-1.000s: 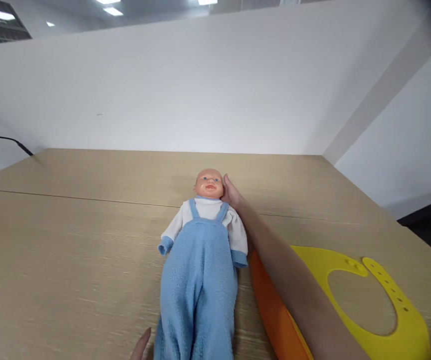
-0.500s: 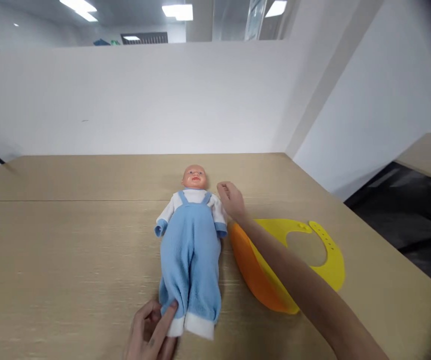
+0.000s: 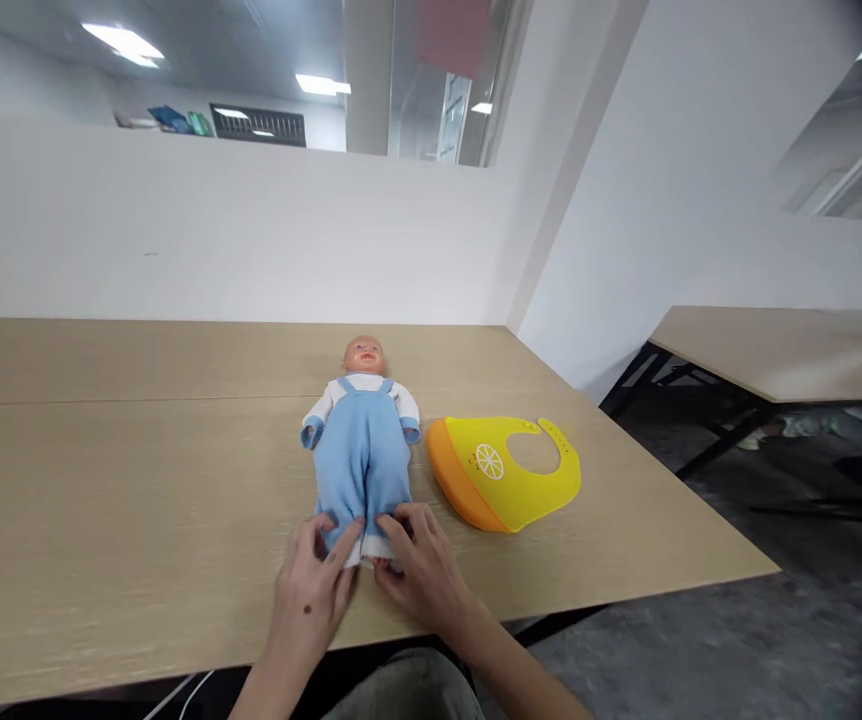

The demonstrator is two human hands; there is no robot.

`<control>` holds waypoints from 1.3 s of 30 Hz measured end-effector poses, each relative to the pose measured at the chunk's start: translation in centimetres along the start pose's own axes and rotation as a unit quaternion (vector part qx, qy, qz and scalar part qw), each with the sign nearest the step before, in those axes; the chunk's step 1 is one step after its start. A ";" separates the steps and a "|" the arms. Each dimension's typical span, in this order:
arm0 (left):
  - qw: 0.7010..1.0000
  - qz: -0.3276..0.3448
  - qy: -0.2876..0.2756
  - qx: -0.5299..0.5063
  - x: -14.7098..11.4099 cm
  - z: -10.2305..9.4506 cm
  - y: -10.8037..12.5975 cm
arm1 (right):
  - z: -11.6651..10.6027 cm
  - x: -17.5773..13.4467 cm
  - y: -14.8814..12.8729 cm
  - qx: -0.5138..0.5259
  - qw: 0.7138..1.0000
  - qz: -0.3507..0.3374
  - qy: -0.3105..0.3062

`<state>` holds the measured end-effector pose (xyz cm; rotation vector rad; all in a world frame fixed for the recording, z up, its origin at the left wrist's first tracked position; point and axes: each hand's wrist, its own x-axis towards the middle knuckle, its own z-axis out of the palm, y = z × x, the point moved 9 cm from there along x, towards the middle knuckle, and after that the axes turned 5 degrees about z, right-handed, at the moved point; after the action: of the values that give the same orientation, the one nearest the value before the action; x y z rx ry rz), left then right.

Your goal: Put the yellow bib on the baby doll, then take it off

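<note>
- At the clock's centre, on the pale wood-grain counter [image 3: 138, 480], a plastic-headed doll [image 3: 363, 430] in a white top [image 3: 322, 405] and fleecy blue dungarees [image 3: 363, 465] is lying on its back, head pointing to twelve.
- At six o'clock, the left hand [image 3: 309, 572] is pinching one trouser leg between thumb and bent fingers, the right hand [image 3: 422, 572] the other; how firmly, I cannot tell.
- Around three o'clock, near the doll, a yellow, silicone-looking bib [image 3: 521, 495] with an orange pouch [image 3: 461, 485] is lying untouched.
- Judging progress, dressing and laying straight are looking done; handling of the legs is looking unfinished, and the bib is going unworn.
</note>
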<state>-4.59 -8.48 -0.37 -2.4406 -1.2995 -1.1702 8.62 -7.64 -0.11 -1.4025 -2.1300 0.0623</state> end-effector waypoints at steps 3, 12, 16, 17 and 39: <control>1.000 0.023 0.012 0.002 0.4 0.0 0.5 | 0.0 0.0 -0.3 -0.019 0.999 -0.016 0.037; 0.999 0.021 0.023 -0.022 0.0 0.6 0.2 | -0.7 -0.6 -0.9 -0.019 0.992 -0.061 0.106; 0.999 0.023 0.024 -0.037 0.0 0.8 0.1 | -0.7 -0.7 -1.1 -0.018 0.991 -0.073 0.113; 0.999 0.024 0.023 -0.040 0.0 0.8 0.1 | -0.8 -0.7 -1.1 -0.016 0.991 -0.073 0.115; 0.999 0.001 0.010 -0.049 -0.3 0.9 -0.4 | -0.8 -0.6 -1.0 0.005 0.991 -0.074 0.114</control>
<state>-4.50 -8.00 -1.24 -2.4888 -1.2633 -1.2846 8.39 -8.79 0.64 -1.1806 -2.0308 -0.1389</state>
